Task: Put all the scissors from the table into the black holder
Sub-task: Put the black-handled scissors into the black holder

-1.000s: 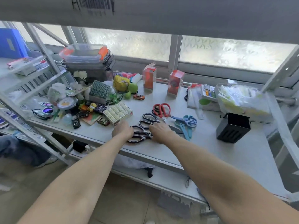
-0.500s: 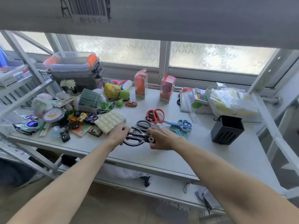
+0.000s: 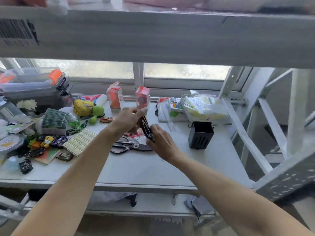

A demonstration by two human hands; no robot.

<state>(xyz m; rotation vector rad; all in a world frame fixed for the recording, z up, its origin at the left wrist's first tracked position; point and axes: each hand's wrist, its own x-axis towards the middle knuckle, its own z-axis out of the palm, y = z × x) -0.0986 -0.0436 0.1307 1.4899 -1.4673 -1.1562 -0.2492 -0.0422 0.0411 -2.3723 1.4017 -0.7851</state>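
A pair of black-handled scissors (image 3: 147,129), flat on the desk (image 3: 136,169) 0.5 s ago, is now lifted and tilted steeply between both hands. The left hand (image 3: 127,120) pinches its upper end; the right hand (image 3: 161,140) is closed around the lower part. The black holder (image 3: 200,135) stands well to the right, seemingly unfilled. 1 more black-handled pair (image 3: 126,146) lies beneath, and red handles (image 3: 134,135) peek out behind.

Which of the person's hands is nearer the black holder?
Right. The right hand is left of the black holder, a gap between them; the left hand is farther left.
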